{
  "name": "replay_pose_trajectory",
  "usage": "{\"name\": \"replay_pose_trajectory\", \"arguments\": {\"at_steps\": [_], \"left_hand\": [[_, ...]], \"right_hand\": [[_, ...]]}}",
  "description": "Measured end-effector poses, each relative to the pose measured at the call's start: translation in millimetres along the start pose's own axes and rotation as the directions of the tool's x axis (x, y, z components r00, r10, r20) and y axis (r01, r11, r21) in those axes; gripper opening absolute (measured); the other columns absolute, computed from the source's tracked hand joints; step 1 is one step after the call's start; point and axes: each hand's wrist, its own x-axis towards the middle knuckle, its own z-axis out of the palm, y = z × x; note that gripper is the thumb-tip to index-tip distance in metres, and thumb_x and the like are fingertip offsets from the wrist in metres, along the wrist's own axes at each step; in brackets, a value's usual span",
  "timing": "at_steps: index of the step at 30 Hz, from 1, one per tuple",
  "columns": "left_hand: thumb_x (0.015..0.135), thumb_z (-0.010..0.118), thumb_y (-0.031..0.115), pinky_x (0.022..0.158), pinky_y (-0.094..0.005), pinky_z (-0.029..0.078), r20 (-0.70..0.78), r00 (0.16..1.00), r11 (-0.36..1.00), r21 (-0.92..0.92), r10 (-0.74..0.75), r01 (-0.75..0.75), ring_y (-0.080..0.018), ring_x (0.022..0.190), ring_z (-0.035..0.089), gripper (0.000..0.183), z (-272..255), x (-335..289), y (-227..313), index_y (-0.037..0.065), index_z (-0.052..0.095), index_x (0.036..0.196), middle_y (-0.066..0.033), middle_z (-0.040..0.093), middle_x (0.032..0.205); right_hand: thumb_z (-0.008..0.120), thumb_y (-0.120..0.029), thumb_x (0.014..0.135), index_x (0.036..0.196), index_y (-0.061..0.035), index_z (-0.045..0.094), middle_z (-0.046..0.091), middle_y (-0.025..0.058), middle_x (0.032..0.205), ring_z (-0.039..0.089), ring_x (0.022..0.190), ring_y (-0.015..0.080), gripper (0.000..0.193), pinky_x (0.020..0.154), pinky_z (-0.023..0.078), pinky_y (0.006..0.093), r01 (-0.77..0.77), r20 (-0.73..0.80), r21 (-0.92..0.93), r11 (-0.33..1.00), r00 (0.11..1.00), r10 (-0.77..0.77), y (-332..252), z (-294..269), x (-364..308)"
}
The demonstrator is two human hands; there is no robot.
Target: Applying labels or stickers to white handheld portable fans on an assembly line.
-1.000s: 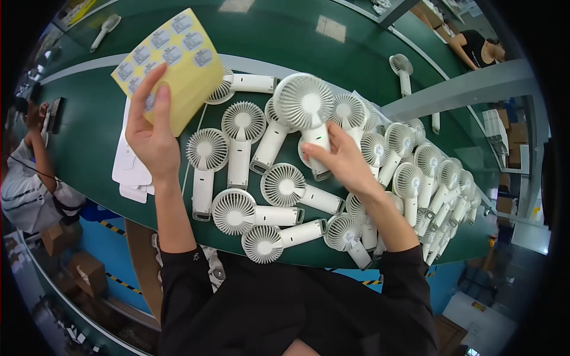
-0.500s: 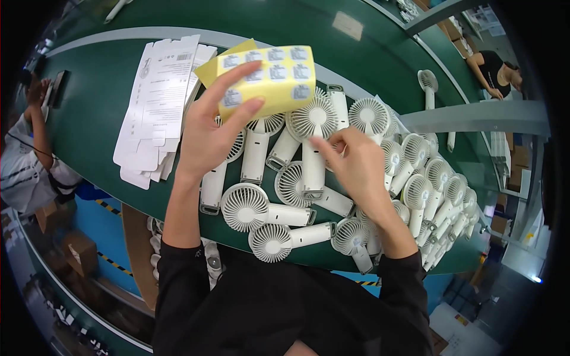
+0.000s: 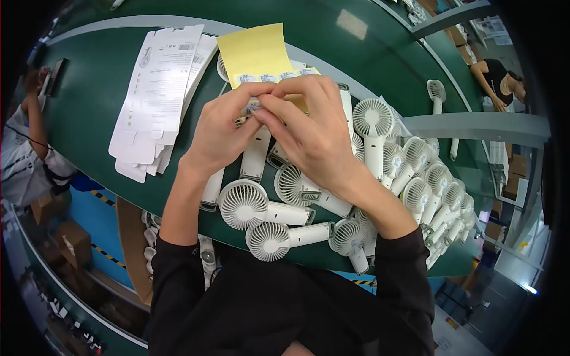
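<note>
A yellow sheet of round printed stickers (image 3: 252,50) stands above the fans, its far end curling up and a row of grey-white stickers along its bend. My left hand (image 3: 217,130) grips the sheet's near part. The fingers of my right hand (image 3: 314,130) are pinched beside the left fingertips, on a sticker (image 3: 255,107) at the sheet's near edge. Whether that sticker is loose or still on the backing is hidden by the fingers. Below my hands lie white handheld fans, among them one fan (image 3: 243,204) and another fan (image 3: 270,241) nearer to me.
A heap of white fans (image 3: 436,178) covers the right of the green table (image 3: 89,113). Flattened white boxes (image 3: 157,89) are stacked on the left. A grey metal bar (image 3: 475,127) crosses at right. Other people sit at far left and far right.
My hands have come together, the right moving up and left to the sheet. The sheet has tipped, its plain yellow end now raised, its stickers mostly hidden.
</note>
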Motion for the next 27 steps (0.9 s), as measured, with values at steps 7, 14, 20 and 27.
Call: {"name": "replay_pose_trajectory", "arguments": {"at_steps": [7,14,20,27], "left_hand": [[0.082,0.077,0.012,0.092,-0.0386,0.050,-0.003,0.999,0.992,0.115,0.044,-0.043,-0.0335,0.109,0.063,0.059,5,6,-8,0.005,0.051,0.136,-0.0155,0.062,0.127],[0.082,0.080,0.037,0.107,-0.0427,0.041,0.044,0.998,0.906,0.422,-0.052,0.029,-0.0380,0.128,0.049,0.091,30,6,-20,0.003,0.030,0.150,-0.0195,0.045,0.147],[0.082,0.080,0.042,0.109,-0.0447,0.038,0.082,0.993,0.915,0.401,-0.083,0.044,-0.0401,0.130,0.047,0.092,35,8,-23,0.005,0.029,0.149,-0.0207,0.045,0.146],[0.081,0.081,0.040,0.108,-0.0436,0.038,0.102,0.986,0.912,0.403,-0.130,0.078,-0.0381,0.129,0.048,0.092,36,10,-21,0.005,0.031,0.149,-0.0207,0.048,0.143]], "right_hand": [[0.075,0.002,0.080,0.096,0.0008,0.069,0.062,0.0075,0.098,0.059,0.087,0.0203,0.017,0.078,0.047,0.0308,-0.144,-0.068,0.149,0.978,0.986,0.155,4,-29,1],[0.069,-0.002,0.090,0.097,0.0029,0.067,0.062,0.0047,0.098,0.058,0.090,0.0108,0.008,0.080,0.048,0.0250,-0.728,0.284,0.277,0.627,0.685,0.671,48,-56,-36],[0.072,-0.003,0.087,0.096,0.0004,0.068,0.062,0.0033,0.098,0.054,0.084,0.0108,0.010,0.076,0.045,0.0247,-0.671,0.361,0.241,0.701,0.733,0.577,53,-48,-47],[0.074,-0.005,0.086,0.093,0.0002,0.069,0.063,0.0032,0.095,0.054,0.082,0.0118,0.010,0.074,0.044,0.0254,-0.649,0.353,0.177,0.740,0.743,0.568,53,-49,-44]]}}
